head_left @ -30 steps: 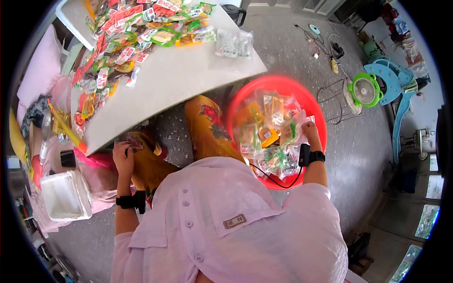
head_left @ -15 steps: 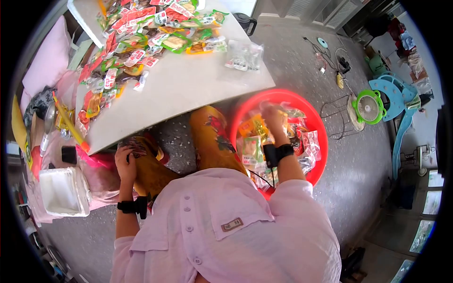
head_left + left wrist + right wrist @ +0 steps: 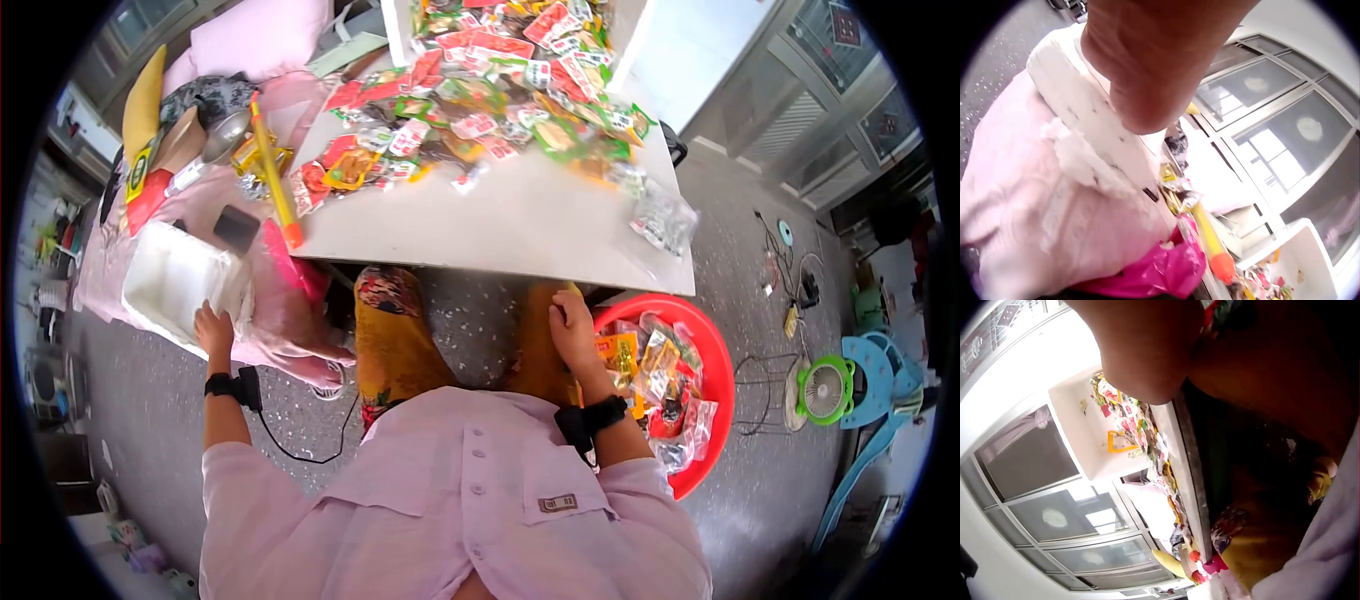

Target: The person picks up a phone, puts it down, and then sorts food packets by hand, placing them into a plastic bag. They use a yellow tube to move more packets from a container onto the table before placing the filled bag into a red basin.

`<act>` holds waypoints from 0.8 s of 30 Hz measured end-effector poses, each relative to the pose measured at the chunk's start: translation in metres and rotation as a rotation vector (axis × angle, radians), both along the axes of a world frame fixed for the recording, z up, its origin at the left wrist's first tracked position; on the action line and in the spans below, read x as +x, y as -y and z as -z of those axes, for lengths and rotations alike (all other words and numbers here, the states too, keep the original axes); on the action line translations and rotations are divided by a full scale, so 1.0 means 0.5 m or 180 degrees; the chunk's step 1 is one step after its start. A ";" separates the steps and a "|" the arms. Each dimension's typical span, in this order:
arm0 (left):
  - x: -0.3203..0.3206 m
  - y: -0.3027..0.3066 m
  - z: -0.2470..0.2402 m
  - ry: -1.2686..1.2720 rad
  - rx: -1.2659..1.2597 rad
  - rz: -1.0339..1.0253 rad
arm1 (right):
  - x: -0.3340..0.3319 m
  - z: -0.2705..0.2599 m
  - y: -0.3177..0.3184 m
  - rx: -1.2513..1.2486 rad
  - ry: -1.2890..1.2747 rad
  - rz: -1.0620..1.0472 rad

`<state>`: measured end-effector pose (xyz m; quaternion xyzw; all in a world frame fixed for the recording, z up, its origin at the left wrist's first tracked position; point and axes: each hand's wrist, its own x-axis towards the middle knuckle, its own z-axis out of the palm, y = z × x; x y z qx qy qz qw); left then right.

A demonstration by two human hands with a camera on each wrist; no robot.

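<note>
My left hand [image 3: 213, 330] is at the near rim of a white foam box [image 3: 165, 270], its fingers reaching over the edge. In the left wrist view the palm and thumb base overlap the foam box [image 3: 1079, 94], and the fingertips are hidden. My right hand [image 3: 573, 330] lies loosely curled over the right knee, at the left rim of a red basin [image 3: 722, 385]; no item shows in it. Inside the basin are several clear and orange food packets [image 3: 657, 365].
A pale table [image 3: 450, 235] in front bears a heap of red, green and orange packets [image 3: 480, 125] and clear packets [image 3: 665, 220] at its right corner. On the pink cloth at left lie a dark phone [image 3: 236, 228] and a yellow stick [image 3: 270, 175]. A green fan [image 3: 825, 390] stands at right.
The right hand has left the packets in the basin for the knee. The left hand has gone from the left thigh to the foam box. The head view has swung left.
</note>
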<state>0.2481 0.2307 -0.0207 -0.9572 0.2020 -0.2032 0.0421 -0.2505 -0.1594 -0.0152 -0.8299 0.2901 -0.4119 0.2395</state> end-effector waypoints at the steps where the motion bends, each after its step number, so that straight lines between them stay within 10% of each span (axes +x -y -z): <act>1: 0.015 -0.011 -0.006 -0.0413 0.0477 0.0216 | 0.007 0.002 -0.003 -0.0169 -0.0093 0.0002; 10: 0.057 -0.061 -0.030 -0.0998 -0.1333 0.0016 | 0.018 0.027 -0.007 -0.0551 -0.0403 0.0157; 14: 0.065 -0.083 -0.052 -0.0143 -0.0693 -0.0277 | 0.023 0.021 -0.010 -0.0560 -0.0408 0.0190; 24: 0.105 -0.054 -0.044 -0.1027 -0.0158 -0.0679 | 0.023 0.011 -0.011 -0.0623 -0.0554 0.0239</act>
